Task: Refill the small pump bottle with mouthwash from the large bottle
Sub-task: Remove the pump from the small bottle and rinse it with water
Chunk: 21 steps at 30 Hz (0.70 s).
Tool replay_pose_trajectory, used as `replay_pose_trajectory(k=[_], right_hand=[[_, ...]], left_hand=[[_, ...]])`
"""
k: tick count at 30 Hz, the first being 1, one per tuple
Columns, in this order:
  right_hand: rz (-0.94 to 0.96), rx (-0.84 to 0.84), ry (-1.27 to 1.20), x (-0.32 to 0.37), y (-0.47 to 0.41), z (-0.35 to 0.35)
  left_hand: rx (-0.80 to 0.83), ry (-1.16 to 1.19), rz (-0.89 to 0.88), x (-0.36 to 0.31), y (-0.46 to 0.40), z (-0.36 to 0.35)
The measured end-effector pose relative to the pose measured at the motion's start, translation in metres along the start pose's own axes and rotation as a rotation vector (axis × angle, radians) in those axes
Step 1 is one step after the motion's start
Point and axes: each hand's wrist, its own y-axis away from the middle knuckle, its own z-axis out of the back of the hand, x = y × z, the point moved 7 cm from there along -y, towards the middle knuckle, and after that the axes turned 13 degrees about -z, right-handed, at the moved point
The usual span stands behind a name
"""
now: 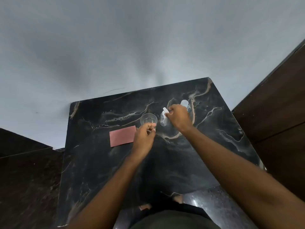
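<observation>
A small clear pump bottle (163, 120) with a white pump head stands upright on the black marble table (125, 162). My right hand (179, 119) is closed on its pump head from the right. Behind that hand stands the large bottle (185, 104); only its white cap and a bit of clear body show. A clear plastic cup (148, 119) stands left of the pump bottle. My left hand (143, 138) pinches the cup's near rim between thumb and fingers.
A pink rectangular cloth (123, 138) lies flat on the table, left of my left hand. Dark brown panels rise on the far right (272, 104) and lower left. A grey wall lies beyond the table's far edge.
</observation>
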Motion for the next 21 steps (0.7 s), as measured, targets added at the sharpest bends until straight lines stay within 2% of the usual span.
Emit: replay_pose_trajectory(k=[9, 21], right_hand=[[-0.002, -0.049, 0.111, 0.013, -0.006, -0.006], [-0.044, -0.026, 0.065, 0.007, -0.007, -0.008]], left_hand=[[-0.057, 0.001, 0.077, -0.001, -0.012, -0.003], [-0.027, -0.01, 0.053, 0.011, -0.003, -0.006]])
